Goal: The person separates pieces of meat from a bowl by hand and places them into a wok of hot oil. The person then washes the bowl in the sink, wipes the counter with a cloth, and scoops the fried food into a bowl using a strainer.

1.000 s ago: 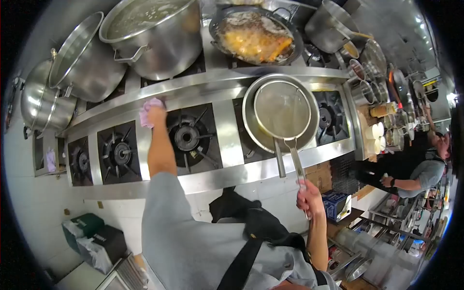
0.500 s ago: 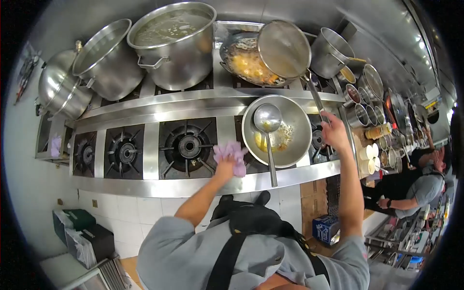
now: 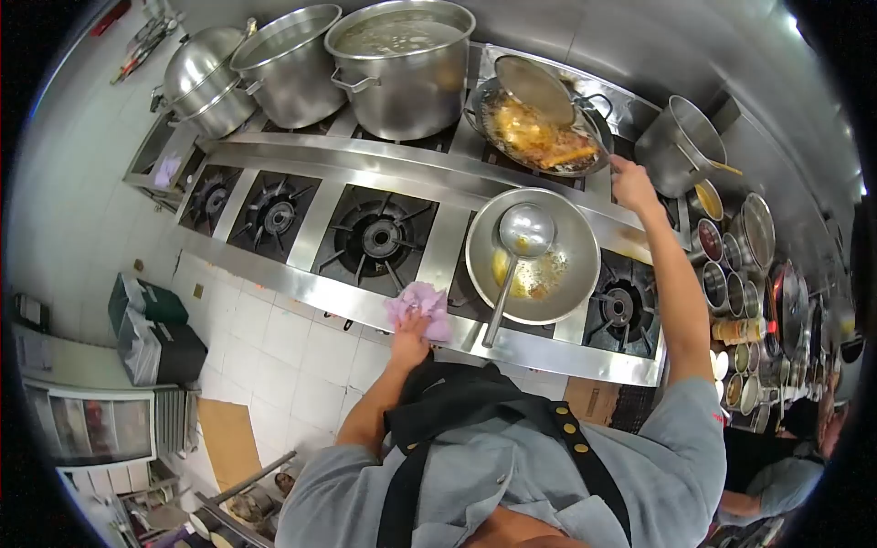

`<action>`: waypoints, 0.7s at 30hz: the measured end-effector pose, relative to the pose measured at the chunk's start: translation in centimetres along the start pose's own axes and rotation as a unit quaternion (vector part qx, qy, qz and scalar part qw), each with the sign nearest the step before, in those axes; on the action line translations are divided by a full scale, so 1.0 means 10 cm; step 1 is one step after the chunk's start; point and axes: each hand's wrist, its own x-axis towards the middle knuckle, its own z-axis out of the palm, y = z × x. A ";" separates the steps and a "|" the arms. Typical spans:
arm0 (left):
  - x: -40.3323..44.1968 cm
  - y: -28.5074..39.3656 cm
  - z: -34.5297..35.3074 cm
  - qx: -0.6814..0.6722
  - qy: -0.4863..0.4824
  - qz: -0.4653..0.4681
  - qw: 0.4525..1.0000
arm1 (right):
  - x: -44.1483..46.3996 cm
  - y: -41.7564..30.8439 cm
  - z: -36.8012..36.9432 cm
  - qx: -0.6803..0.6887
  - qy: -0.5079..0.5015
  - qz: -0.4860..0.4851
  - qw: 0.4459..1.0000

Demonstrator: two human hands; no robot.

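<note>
My right hand [image 3: 633, 186] is closed around the handle of a round mesh strainer [image 3: 532, 88], which is tilted over the dark wok [image 3: 592, 157] on the back burner. Orange-brown food [image 3: 539, 137] sits in bubbling oil there, partly behind the strainer. My left hand [image 3: 410, 340] grips a crumpled pink-purple cloth [image 3: 420, 309] at the stove's front edge. Between my hands, a steel pan [image 3: 575, 247] stands on a front burner with a little yellowish liquid and browned bits in it. A ladle [image 3: 527, 228] rests inside that pan, its handle leaning out over the near rim.
Two tall stockpots [image 3: 402, 87] [image 3: 290, 73] and a domed steamer [image 3: 206, 78] line the back left. Bare burners [image 3: 382, 237] run along the front. A tall pot [image 3: 681, 142] and several small containers [image 3: 722, 283] stand at the right, with a co-worker [image 3: 776, 484] beyond.
The strainer has moved back and down over the wok, tilting as my right hand reached farther forward. My left hand still holds the cloth, now at the front edge. The view has rotated.
</note>
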 end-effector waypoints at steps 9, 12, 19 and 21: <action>-0.03 -1.15 -0.58 0.057 0.075 -0.118 0.989 | -0.47 -0.43 -0.31 0.016 -0.070 0.008 0.997; -0.05 -1.79 -0.99 0.043 0.076 -0.077 0.993 | -0.39 -0.33 0.34 -0.045 -0.025 -0.010 0.999; 0.27 -3.56 -1.86 0.108 0.199 -0.342 0.912 | -0.36 -0.61 0.12 0.123 -0.090 0.152 0.976; 0.48 -3.25 -2.23 0.032 -0.002 -0.491 0.870 | -0.44 -0.21 0.18 0.045 -0.052 0.079 0.994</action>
